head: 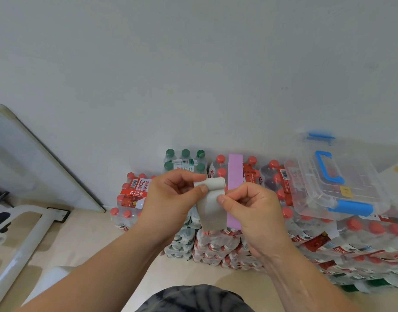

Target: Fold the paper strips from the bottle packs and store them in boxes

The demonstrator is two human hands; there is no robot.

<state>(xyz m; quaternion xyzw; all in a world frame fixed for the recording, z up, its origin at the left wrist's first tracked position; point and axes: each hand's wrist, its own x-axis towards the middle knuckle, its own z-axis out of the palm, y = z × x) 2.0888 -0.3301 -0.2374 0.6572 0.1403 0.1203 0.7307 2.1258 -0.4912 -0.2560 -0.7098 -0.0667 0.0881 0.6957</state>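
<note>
A white paper strip (210, 208) hangs between my two hands, its top end rolled or folded over into a small loop. My left hand (171, 197) pinches that folded top between thumb and fingers. My right hand (249, 206) pinches the strip's right edge just below it. A pink paper strip (235, 176) lies along the top of a red-capped bottle pack (252, 170) right behind my hands. A clear plastic box (333, 174) with blue handle and latches, lid closed, rests on the packs to the right.
Shrink-wrapped bottle packs, red-capped (131, 194) and green-capped (185, 161), are stacked along the white wall from centre to right. A white board (36, 163) leans at the left, with a white metal frame (24, 242) on the beige floor below it.
</note>
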